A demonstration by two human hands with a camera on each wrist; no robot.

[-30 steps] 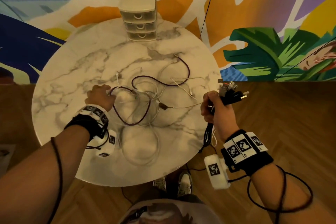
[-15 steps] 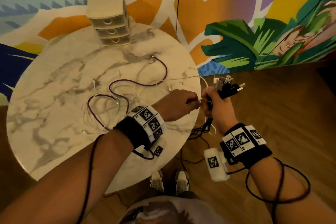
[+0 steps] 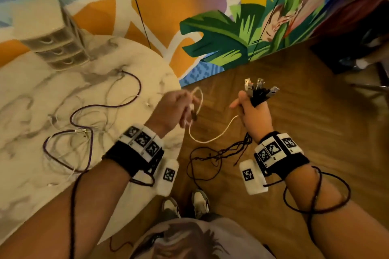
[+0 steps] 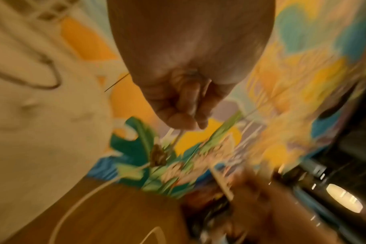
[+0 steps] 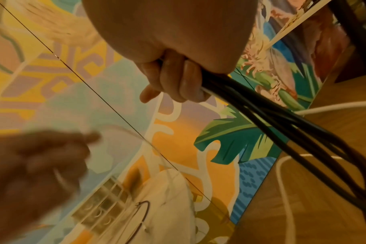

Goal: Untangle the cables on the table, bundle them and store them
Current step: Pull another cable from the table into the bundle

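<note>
A bundle of black cables (image 3: pixel 258 95) is gripped in the right hand (image 3: pixel 253 113), with its silver USB plugs (image 3: pixel 255 85) fanned out above the fist and its strands hanging slack below, past the table edge. A white cable (image 3: pixel 212 136) is pinched in the left hand (image 3: pixel 170 111); it is looped above the fingers and sags in a curve across to the right hand. A purple cable (image 3: pixel 84 109) and thin white cables (image 3: pixel 69 149) are left snaking loosely, partly overlapped, on the round marble table (image 3: pixel 31 185).
</note>
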